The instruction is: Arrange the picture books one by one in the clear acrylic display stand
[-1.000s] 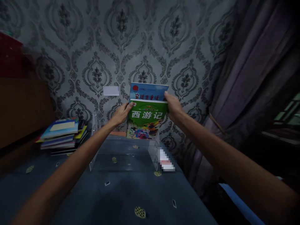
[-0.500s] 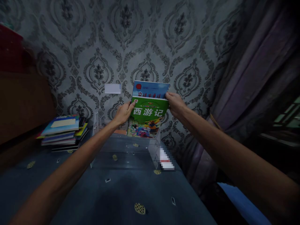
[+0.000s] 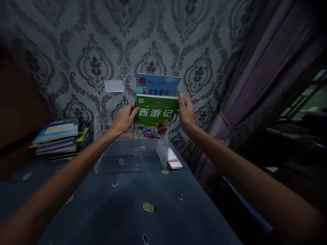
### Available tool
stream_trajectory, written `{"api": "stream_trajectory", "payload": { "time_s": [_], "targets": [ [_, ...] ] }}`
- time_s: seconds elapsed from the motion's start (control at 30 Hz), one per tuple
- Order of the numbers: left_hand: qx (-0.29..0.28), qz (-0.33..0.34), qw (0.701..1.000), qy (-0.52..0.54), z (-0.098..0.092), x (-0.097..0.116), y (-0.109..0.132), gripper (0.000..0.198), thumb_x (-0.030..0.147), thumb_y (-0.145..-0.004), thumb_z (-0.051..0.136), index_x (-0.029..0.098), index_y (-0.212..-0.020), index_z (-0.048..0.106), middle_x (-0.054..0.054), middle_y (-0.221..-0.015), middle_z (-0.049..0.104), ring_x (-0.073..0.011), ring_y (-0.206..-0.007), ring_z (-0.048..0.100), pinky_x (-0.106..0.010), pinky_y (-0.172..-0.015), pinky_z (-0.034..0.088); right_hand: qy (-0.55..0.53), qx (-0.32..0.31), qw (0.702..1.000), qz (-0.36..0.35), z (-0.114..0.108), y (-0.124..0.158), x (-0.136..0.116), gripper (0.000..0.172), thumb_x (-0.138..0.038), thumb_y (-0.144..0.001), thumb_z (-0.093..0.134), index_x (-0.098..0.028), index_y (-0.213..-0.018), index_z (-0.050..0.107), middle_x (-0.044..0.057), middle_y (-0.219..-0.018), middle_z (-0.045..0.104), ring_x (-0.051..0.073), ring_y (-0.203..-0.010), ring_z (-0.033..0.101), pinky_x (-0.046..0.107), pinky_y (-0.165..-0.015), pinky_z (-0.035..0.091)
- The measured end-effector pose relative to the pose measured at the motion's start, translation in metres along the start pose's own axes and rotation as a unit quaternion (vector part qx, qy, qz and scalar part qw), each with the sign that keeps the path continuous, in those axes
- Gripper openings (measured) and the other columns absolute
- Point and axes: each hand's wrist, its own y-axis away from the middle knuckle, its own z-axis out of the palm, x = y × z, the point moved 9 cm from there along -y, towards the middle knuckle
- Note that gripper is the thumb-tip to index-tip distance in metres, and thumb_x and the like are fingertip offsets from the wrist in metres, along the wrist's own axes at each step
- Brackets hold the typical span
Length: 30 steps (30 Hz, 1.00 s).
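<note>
A green picture book (image 3: 155,114) with white Chinese characters stands upright, facing me, over a clear acrylic rack (image 3: 162,149). My left hand (image 3: 124,119) is closed on its left edge, thumb on the front. At its upper right corner is my right hand (image 3: 186,112), thumb pointing up and the other fingers closed at the book's edge, partly hidden. Behind the green book a blue book (image 3: 159,85) with red characters rises above it. The lower part of the blue book is hidden, and whether the green book's bottom touches the rack is unclear.
To the left lies a stack of books (image 3: 57,136) on the dark blue tablecloth (image 3: 122,211). A pixelated white item (image 3: 174,160) is beside the rack's right side. Patterned wallpaper (image 3: 94,64) stands behind, and a purple curtain (image 3: 245,78) hangs at the right.
The green book sits lower against the blue one, so the blue book's red title shows fully. My right hand has turned more upright. The whole view has shifted slightly.
</note>
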Motion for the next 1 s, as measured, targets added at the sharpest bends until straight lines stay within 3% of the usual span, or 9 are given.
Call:
{"api": "stream_trajectory", "payload": {
  "time_s": [0.1, 0.23, 0.37, 0.53, 0.77, 0.87, 1.0],
  "targets": [
    [-0.029, -0.024, 0.999, 0.031, 0.013, -0.006, 0.006, 0.04, 0.051, -0.099, 0.035, 0.023, -0.078, 0.056, -0.007, -0.073, 0.063, -0.0292, -0.087, 0.066, -0.038, -0.084, 0.046, -0.04, 0.017, 0.999, -0.01, 0.003, 0.017, 0.0, 0.054, -0.076, -0.081, 0.051, -0.024, -0.095, 0.056, 0.003, -0.09, 0.063, 0.02, -0.088, 0.06, 0.032, -0.075, 0.05],
    [-0.027, -0.039, 0.997, 0.053, 0.022, -0.013, 0.003, 0.049, 0.057, -0.098, 0.031, 0.024, -0.072, 0.054, -0.007, -0.07, 0.064, -0.03, -0.09, 0.066, -0.037, -0.083, 0.047, -0.022, -0.004, 1.0, -0.013, 0.012, 0.015, 0.01, 0.061, -0.08, -0.078, 0.049, -0.023, -0.096, 0.063, 0.004, -0.087, 0.066, 0.023, -0.087, 0.061, 0.038, -0.08, 0.052],
    [-0.013, -0.052, 0.997, 0.058, 0.025, -0.017, -0.001, 0.051, 0.058, -0.098, 0.031, 0.023, -0.07, 0.055, -0.009, -0.072, 0.066, -0.0321, -0.097, 0.065, -0.039, -0.085, 0.047, 0.019, 0.03, 0.999, -0.01, 0.009, 0.002, 0.022, 0.063, -0.079, -0.081, 0.047, -0.021, -0.097, 0.066, 0.005, -0.083, 0.065, 0.025, -0.089, 0.061, 0.041, -0.081, 0.051],
    [-0.01, -0.062, 0.996, 0.063, 0.026, -0.018, 0.001, 0.051, 0.057, -0.098, 0.031, 0.023, -0.069, 0.056, -0.01, -0.074, 0.066, -0.0332, -0.098, 0.065, -0.04, -0.086, 0.047, 0.008, 0.03, 0.999, -0.014, 0.011, 0.002, 0.027, 0.059, -0.075, -0.085, 0.045, -0.022, -0.102, 0.065, 0.006, -0.086, 0.066, 0.025, -0.092, 0.06, 0.039, -0.082, 0.051],
    [-0.018, -0.069, 0.994, 0.081, 0.029, -0.016, 0.007, 0.054, 0.058, -0.098, 0.029, 0.021, -0.083, 0.064, -0.009, -0.083, 0.071, -0.0313, -0.101, 0.065, -0.038, -0.087, 0.048, 0.016, 0.029, 0.999, -0.013, 0.006, 0.008, 0.023, 0.054, -0.073, -0.084, 0.048, -0.021, -0.082, 0.063, 0.004, -0.081, 0.066, 0.021, -0.081, 0.061, 0.035, -0.076, 0.051],
    [-0.016, -0.08, 0.993, 0.085, 0.031, -0.018, 0.007, 0.056, 0.058, -0.098, 0.027, 0.02, -0.083, 0.066, -0.01, -0.088, 0.072, -0.0313, -0.102, 0.064, -0.038, -0.088, 0.048, 0.009, 0.032, 0.999, -0.001, 0.008, 0.005, 0.025, 0.054, -0.072, -0.084, 0.048, -0.021, -0.087, 0.065, 0.005, -0.083, 0.069, 0.024, -0.087, 0.064, 0.037, -0.08, 0.052],
    [-0.014, -0.101, 0.991, 0.089, 0.035, -0.023, 0.005, 0.058, 0.058, -0.097, 0.028, 0.019, -0.078, 0.066, -0.01, -0.078, 0.07, -0.0307, -0.095, 0.066, -0.037, -0.083, 0.049, 0.004, 0.038, 0.999, 0.005, 0.01, 0.0, 0.029, 0.054, -0.071, -0.084, 0.049, -0.021, -0.092, 0.066, 0.005, -0.083, 0.071, 0.027, -0.095, 0.065, 0.039, -0.083, 0.053]
  ]
}}
